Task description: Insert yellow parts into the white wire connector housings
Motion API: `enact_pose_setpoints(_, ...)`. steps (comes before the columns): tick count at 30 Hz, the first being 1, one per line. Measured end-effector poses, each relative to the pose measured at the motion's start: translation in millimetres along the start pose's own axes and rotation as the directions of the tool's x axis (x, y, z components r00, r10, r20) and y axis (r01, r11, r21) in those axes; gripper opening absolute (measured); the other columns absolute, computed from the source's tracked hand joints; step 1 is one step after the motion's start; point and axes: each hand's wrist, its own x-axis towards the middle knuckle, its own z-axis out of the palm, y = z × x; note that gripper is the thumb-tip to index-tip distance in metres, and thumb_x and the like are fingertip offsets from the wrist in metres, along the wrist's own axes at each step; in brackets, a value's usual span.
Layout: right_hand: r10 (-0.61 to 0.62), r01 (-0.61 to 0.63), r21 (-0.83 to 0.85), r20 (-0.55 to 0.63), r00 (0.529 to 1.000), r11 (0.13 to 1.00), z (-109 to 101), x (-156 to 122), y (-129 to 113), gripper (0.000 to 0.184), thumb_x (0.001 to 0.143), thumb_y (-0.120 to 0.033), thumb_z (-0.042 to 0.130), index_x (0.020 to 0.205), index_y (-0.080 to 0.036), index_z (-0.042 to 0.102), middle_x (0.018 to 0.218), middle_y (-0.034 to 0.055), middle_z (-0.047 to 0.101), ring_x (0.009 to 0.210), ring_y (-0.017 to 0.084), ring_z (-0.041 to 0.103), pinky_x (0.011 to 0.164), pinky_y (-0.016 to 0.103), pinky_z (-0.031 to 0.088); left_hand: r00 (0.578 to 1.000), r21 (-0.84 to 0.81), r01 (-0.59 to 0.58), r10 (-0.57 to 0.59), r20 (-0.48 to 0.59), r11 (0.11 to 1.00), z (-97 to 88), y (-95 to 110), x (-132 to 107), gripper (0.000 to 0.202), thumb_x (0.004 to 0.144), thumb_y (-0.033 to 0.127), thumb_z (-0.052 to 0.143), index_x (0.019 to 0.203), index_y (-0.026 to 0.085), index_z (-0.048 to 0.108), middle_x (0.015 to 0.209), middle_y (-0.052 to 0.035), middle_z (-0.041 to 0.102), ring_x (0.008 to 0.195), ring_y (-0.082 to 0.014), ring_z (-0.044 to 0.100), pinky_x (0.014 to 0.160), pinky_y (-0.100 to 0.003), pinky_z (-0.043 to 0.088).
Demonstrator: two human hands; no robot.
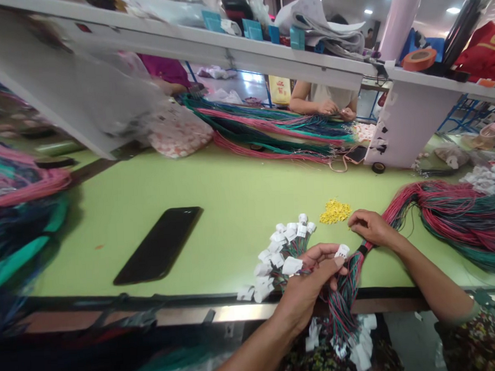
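My left hand pinches a white connector between thumb and fingers, at the end of thin wires. Around that hand fan out several more white connectors on red, green and dark wires. Part of the wire bundle hangs over the table's front edge, with connectors at its lower end. Beside a small pile of yellow pieces, my right hand has its fingertips drawn together; whatever is between them is too small to make out. Black tape wraps the bundle just below my right wrist.
A black phone lies on the green table. Wire bundles lie at the left, right and back. A white shelf spans above. Another person's hands work behind it. A black tape roll stands by the panel.
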Motion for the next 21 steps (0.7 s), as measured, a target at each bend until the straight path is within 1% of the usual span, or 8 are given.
enact_pose_setpoints(4,0.025,-0.024,0.016,-0.041,0.999,1.0,4,2,-2,0.002,0.081,-0.018,0.067,0.079,-0.018,0.069,0.078,0.0011,0.062,0.067,0.014,0.055,0.065,0.026,0.043,1.0,-0.006,-0.001,0.001,0.008,1.0,-0.3,-1,0,0.02,0.078,0.033,0.079,0.09,0.018,0.073,0.067,-0.0033,0.073,0.047,-0.0091,0.051,0.051,-0.025,0.035)
enact_pose_setpoints(7,0.038,-0.035,0.042,-0.055,0.998,0.998,7,3,-6,0.005,0.079,-0.02,0.07,0.074,-0.017,0.068,0.074,0.0008,0.061,0.065,0.014,0.054,0.064,0.027,0.042,1.0,-0.003,0.011,-0.011,-0.002,1.0,-0.2,-2,1,0.022,0.078,0.034,0.08,0.09,0.017,0.073,0.066,-0.0028,0.072,0.047,-0.0084,0.05,0.05,-0.025,0.034)
enact_pose_setpoints(9,0.039,-0.035,0.081,-0.051,0.998,0.996,8,3,-10,0.008,0.079,-0.019,0.069,0.072,-0.017,0.068,0.072,0.001,0.062,0.065,0.014,0.054,0.063,0.027,0.043,1.0,-0.001,0.016,-0.016,-0.013,1.0,-0.5,-3,2,0.024,0.077,0.035,0.08,0.09,0.017,0.073,0.068,-0.0035,0.073,0.048,-0.008,0.05,0.051,-0.024,0.033)
enact_pose_setpoints(11,0.043,-0.037,0.138,-0.038,0.998,0.99,7,2,-16,0.01,0.083,-0.024,0.067,0.076,-0.016,0.068,0.072,0.0017,0.065,0.065,0.014,0.055,0.062,0.026,0.044,0.999,-0.004,0.014,-0.014,-0.03,1.0,-1.3,-4,4,0.025,0.077,0.037,0.08,0.091,0.017,0.072,0.07,-0.0037,0.074,0.048,-0.0079,0.049,0.051,-0.024,0.034)
enact_pose_setpoints(14,0.037,-0.034,0.239,-0.01,0.999,0.97,4,-4,-30,0.021,0.089,-0.035,0.064,0.086,-0.015,0.068,0.074,0.0023,0.067,0.064,0.014,0.058,0.06,0.026,0.048,0.999,-0.036,-0.008,0.007,-0.053,0.999,-2.7,-5,6,0.024,0.078,0.037,0.079,0.091,0.018,0.071,0.071,-0.0026,0.072,0.05,-0.0082,0.049,0.052,-0.024,0.036)
enact_pose_setpoints(17,-0.039,0.05,0.308,-0.041,0.998,0.95,2,-12,-48,0.02,0.09,-0.035,0.066,0.085,-0.016,0.067,0.076,0.0023,0.068,0.07,0.015,0.061,0.066,0.028,0.05,0.997,-0.105,-0.05,0.043,-0.067,0.993,-3.5,-6,8,0.021,0.079,0.035,0.079,0.091,0.02,0.071,0.072,-0.0019,0.071,0.055,-0.0088,0.051,0.054,-0.022,0.038)
enact_pose_setpoints(19,-0.144,0.168,0.262,-0.109,0.984,0.95,3,-16,-57,0.015,0.091,-0.031,0.067,0.084,-0.018,0.068,0.078,0.0026,0.068,0.074,0.015,0.062,0.069,0.029,0.05,0.996,-0.143,-0.07,0.061,-0.069,0.987,-3.5,-6,8,0.02,0.079,0.034,0.079,0.09,0.02,0.071,0.071,-0.0016,0.071,0.057,-0.0088,0.052,0.054,-0.021,0.038)
enact_pose_setpoints(21,-0.264,0.292,0.163,-0.173,0.949,0.942,6,-19,-63,0.011,0.093,-0.026,0.065,0.085,-0.019,0.069,0.08,0.0031,0.068,0.076,0.016,0.063,0.07,0.03,0.051,0.996,-0.16,-0.07,0.06,-0.065,0.985,-3.3,-5,8,0.021,0.079,0.035,0.08,0.09,0.019,0.07,0.071,-0.0015,0.071,0.056,-0.0079,0.052,0.054,-0.02,0.038)
